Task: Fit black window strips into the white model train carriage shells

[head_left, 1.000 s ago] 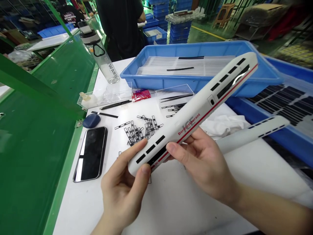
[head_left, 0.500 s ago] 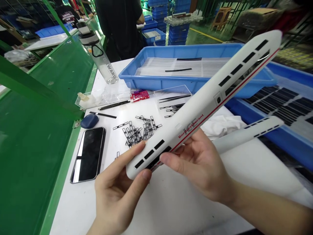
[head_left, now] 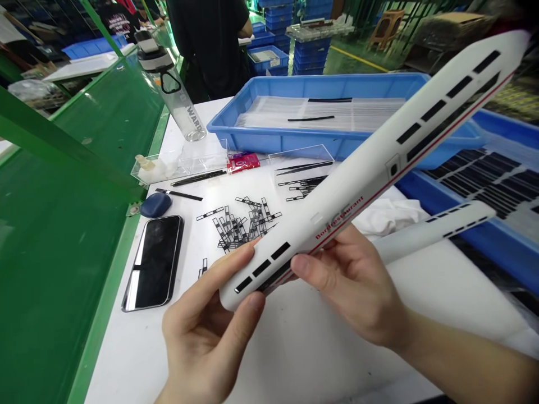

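Observation:
I hold a long white model train shell with black window strips, a red stripe and red lettering, tilted up to the right above the white table. My left hand pinches its near end between thumb and forefinger. My right hand grips its middle from below, fingers curled round it. A second white shell lies on the table behind my right hand. A heap of small black window pieces lies just beyond the near end.
A black phone and a dark blue case lie at the left by the green frame. A clear bottle and clear boxes stand behind. Blue trays fill the back and right. A person in black stands beyond.
The far end of the held shell has risen and swung right, so it stands steeper. Both hands keep their grip; my left hand has shifted slightly.

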### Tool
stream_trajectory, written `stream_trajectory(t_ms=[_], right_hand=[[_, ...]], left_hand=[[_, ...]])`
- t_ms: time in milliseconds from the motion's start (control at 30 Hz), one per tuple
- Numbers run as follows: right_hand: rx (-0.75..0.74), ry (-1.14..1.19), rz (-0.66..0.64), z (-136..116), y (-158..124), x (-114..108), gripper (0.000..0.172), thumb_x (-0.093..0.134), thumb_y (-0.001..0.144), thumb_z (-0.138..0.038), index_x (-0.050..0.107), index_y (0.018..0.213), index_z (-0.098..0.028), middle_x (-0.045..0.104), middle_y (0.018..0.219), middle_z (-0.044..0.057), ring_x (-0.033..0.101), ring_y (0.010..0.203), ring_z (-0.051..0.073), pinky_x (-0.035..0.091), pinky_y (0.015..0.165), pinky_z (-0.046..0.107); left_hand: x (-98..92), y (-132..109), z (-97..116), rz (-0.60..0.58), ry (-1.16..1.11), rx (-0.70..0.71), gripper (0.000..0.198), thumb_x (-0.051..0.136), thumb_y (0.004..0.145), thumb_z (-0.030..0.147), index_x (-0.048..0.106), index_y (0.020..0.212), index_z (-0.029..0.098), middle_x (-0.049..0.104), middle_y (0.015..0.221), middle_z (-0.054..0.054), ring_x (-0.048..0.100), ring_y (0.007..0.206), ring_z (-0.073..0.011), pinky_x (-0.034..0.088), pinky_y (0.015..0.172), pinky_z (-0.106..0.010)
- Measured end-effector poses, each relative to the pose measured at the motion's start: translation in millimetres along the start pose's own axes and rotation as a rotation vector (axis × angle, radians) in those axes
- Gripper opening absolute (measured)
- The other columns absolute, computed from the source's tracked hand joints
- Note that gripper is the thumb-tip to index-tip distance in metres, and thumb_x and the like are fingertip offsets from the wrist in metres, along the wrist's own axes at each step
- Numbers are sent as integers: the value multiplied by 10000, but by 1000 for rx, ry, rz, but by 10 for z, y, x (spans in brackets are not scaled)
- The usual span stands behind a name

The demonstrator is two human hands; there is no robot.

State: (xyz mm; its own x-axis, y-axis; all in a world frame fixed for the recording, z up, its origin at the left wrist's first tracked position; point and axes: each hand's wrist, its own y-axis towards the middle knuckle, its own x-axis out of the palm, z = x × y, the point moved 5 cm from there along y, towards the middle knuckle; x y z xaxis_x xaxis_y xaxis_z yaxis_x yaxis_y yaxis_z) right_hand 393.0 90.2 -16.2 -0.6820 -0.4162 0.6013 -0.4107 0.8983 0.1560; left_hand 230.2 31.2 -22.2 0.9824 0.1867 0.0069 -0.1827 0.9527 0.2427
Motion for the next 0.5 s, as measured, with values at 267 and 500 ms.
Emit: stream_trajectory(t_ms=[267,500], right_hand=[[1,-69,99,-5,1,-11,186,733,974,-74,739,1059,-240,844,967,-32,824,904,117,685,846,176],[-3,-196,126,12,-10,-40,171,750,962,-117,713,1059,-252,820,971,-17,813,926,148,696,835,236]], left_hand=[[33,16,3,49,86,51,417,768,937,127,770,1298,336,797,1231,-1,755,1116,-148,621,944,-135],[107,59,-10,104,16,-171,356,866,881,235,818,1202,383,832,1167,28,799,1046,-166,651,880,-144]])
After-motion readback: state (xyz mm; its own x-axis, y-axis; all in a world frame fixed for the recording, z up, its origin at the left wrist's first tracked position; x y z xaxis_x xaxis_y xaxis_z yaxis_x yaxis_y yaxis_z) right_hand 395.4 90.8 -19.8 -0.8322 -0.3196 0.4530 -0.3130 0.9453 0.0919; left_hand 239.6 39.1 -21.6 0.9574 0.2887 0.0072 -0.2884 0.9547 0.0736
